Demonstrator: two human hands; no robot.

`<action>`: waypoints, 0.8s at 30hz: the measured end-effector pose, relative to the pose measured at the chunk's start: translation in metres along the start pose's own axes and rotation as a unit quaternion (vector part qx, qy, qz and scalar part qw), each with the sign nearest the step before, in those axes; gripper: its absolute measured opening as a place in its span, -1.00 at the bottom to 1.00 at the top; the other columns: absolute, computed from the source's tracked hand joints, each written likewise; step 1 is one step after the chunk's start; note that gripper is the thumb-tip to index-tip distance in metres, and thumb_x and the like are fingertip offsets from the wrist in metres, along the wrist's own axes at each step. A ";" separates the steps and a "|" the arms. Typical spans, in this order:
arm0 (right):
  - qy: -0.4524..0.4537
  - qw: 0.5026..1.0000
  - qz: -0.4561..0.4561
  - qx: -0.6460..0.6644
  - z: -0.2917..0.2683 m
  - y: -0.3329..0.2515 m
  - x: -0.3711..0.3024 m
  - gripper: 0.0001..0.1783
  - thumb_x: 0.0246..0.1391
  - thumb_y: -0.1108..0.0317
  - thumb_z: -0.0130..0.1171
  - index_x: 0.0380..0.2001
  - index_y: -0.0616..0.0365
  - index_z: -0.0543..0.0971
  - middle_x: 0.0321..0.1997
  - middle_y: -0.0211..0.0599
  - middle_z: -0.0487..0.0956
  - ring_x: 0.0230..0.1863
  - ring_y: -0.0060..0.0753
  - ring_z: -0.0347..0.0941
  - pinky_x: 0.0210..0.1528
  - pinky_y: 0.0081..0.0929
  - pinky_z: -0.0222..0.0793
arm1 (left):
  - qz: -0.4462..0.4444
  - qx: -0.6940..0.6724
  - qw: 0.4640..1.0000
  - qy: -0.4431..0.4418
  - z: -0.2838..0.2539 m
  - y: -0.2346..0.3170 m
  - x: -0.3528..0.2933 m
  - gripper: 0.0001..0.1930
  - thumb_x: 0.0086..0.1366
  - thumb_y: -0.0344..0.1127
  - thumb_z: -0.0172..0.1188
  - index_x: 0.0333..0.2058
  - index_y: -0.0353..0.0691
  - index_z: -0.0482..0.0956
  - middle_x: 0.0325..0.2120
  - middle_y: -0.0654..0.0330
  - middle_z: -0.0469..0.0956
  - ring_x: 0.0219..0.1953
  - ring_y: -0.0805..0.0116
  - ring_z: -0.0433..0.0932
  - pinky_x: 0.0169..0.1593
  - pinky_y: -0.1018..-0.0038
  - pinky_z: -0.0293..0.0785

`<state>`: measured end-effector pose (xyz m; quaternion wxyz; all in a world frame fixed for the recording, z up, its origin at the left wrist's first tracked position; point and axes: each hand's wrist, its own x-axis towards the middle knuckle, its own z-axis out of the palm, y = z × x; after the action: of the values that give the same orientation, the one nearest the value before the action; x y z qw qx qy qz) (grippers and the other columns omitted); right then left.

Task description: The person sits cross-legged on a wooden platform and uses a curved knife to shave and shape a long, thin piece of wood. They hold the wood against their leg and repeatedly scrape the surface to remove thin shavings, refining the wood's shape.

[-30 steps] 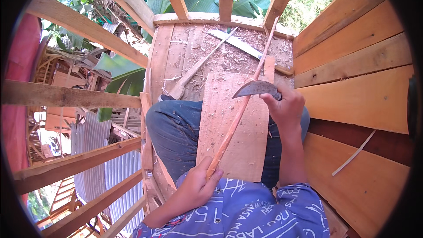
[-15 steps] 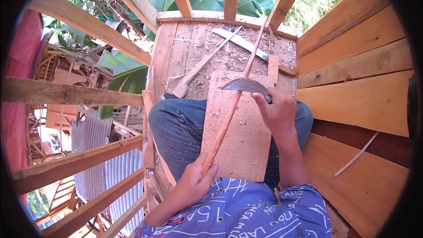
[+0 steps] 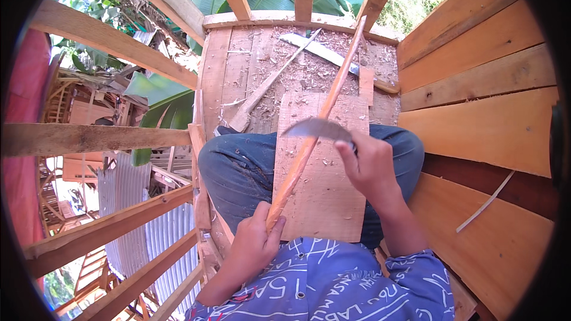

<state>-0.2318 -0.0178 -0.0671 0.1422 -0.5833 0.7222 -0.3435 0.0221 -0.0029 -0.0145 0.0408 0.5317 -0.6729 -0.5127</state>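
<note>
My left hand [image 3: 257, 239] is closed around the near end of a long, thin wooden stick [image 3: 331, 100]. The stick slants away from me up to the far right, over a flat board [image 3: 324, 196] that lies across my lap. In my right hand [image 3: 373, 165] is the handle of a knife with a curved, dark blade [image 3: 316, 128]. The blade crosses the stick at about its middle, its tip toward the left, and looks slightly blurred. Pale wood shavings lie on the board.
Beyond my knees, a machete [image 3: 324, 52] with a wooden handle and a tapered wooden piece [image 3: 262, 92] lie on a plank floor [image 3: 217, 62] strewn with shavings. Wooden rails [image 3: 101, 137] border the left and far sides. A plank wall [image 3: 476, 122] stands at the right.
The knife has come nearer to me along the stick, with my right hand drawn back. The stick's far end has tipped upward a little and my left hand has shifted slightly left.
</note>
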 end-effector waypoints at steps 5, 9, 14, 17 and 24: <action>0.031 0.990 0.141 0.001 -0.026 0.031 0.021 -0.56 0.24 0.09 -0.01 -0.51 0.27 0.50 -0.76 -0.04 0.35 -0.69 0.00 0.36 -0.62 -0.24 0.19 | 0.002 -0.003 1.000 -0.009 0.000 0.006 0.003 -0.80 0.28 -0.32 0.08 -0.31 -0.33 0.29 -0.62 -0.22 0.44 -0.47 -0.26 0.48 -0.44 0.09 0.33; -0.056 0.994 -0.087 -0.016 -0.004 -0.002 0.001 -0.60 0.21 0.14 0.04 -0.54 0.27 0.46 -0.70 0.01 0.37 -0.65 -0.02 0.39 -0.59 -0.24 0.21 | 0.020 0.011 1.000 -0.004 -0.003 -0.002 0.012 -0.79 0.28 -0.31 0.08 -0.29 -0.33 0.30 -0.62 -0.23 0.44 -0.48 -0.27 0.48 -0.44 0.07 0.33; 0.038 0.973 0.198 0.116 -0.008 0.051 0.016 -0.73 0.22 0.22 0.02 -0.37 0.24 0.37 -0.67 -0.30 0.29 -0.71 -0.54 0.12 -0.65 -0.52 0.05 | 0.030 -0.016 0.999 0.012 -0.010 -0.006 0.001 -0.68 0.29 -0.14 0.06 -0.26 -0.33 0.34 -0.61 -0.21 0.48 -0.49 -0.22 0.51 -0.41 0.04 0.40; 0.059 0.938 0.249 0.232 -0.013 0.055 -0.003 -0.78 0.20 0.27 0.04 -0.24 0.16 0.30 -0.60 -0.48 0.26 -0.74 -0.74 0.05 -0.75 -0.72 -0.07 | 0.061 -0.011 0.997 0.046 0.005 -0.027 0.013 -0.59 0.31 0.02 -0.02 -0.26 -0.31 0.33 -0.61 -0.16 0.49 -0.48 -0.19 0.51 -0.40 0.05 0.41; -0.168 0.919 0.191 0.300 -0.004 0.033 -0.039 -0.33 -0.07 0.66 -0.05 0.20 0.10 0.24 -0.04 -0.11 0.46 -0.17 -0.44 0.47 -0.16 -0.60 0.42 | 0.099 -0.015 0.991 0.086 -0.002 -0.079 0.017 -0.54 0.30 0.08 0.02 -0.37 -0.31 0.33 -0.67 -0.08 0.44 -0.54 -0.14 0.48 -0.43 0.09 0.37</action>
<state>-0.2480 0.0225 -0.0941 0.4928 -0.4130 0.6484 -0.4076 0.0693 -0.0093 -0.0800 0.1566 0.5041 -0.7083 -0.4686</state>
